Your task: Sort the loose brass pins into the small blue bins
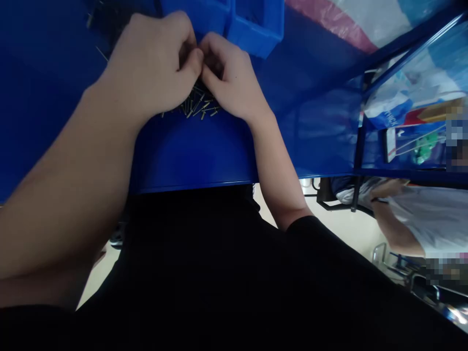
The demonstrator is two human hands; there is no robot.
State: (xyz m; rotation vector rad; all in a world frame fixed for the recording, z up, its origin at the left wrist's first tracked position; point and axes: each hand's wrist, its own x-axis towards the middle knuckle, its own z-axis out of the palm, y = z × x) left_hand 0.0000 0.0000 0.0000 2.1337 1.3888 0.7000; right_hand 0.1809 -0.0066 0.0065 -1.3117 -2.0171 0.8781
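Note:
My left hand [157,63] and my right hand [232,80] meet above the blue table [193,156], fingertips close together. Both are closed in a pinch, and whatever lies between their fingers is hidden or too small to make out. Beneath them is a pile of small, thin, gold-coloured metal pieces [201,105] that look like pins or rivets; the hands cover part of it. Just beyond my right hand stands a blue plastic bin [254,41], with a second blue bin [204,17] beside it.
Dark, unclear items [109,24] lie beyond my left hand. A red and clear plastic sheet [336,19] is at the back right. Past a dark metal frame [360,131], plastic bags [395,107] lie on another table. A person in a white shirt [431,214] sits there.

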